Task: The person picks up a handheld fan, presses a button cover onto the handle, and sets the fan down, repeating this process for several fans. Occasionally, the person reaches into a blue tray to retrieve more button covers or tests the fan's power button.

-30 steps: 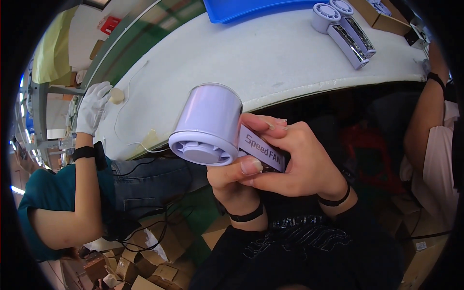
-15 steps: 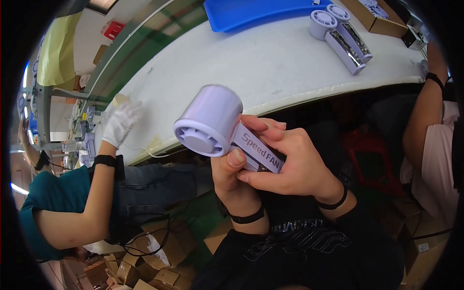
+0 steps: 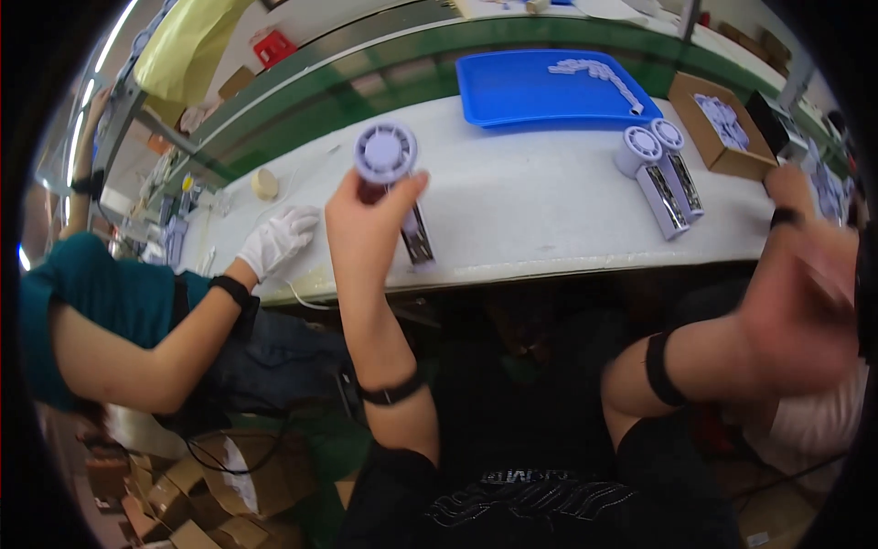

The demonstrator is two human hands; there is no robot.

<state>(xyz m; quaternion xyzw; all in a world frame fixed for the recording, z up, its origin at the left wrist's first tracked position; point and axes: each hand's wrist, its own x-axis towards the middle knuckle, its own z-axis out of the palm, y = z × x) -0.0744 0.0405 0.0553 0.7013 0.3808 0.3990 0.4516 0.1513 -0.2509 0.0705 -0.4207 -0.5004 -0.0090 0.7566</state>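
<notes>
At the left part of the white table (image 3: 512, 201), my left hand (image 3: 363, 224) grips a lilac handheld fan (image 3: 385, 152) around its neck. The round vented head faces up, and the handle with dark, open innards points toward the table's near edge. Whether its base touches the tabletop I cannot make out. Out at the right side, my right hand (image 3: 800, 311) is smeared by motion in front of a co-worker's arm, its fingers unreadable. Two more lilac fans (image 3: 660, 188) lie side by side on the table at the right, their handle interiors exposed.
A blue tray (image 3: 503, 117) at the back holds small lilac parts. Right of it stands a cardboard box (image 3: 745, 163) of lilac pieces. On the left, a co-worker's white-gloved hand (image 3: 279, 240) rests on the table near a cream roll (image 3: 264, 184). Cartons (image 3: 174, 494) litter the floor.
My left hand has carried the fan up and forward over the table. The right hand has let go of it and swung far right. My view has tilted up.
</notes>
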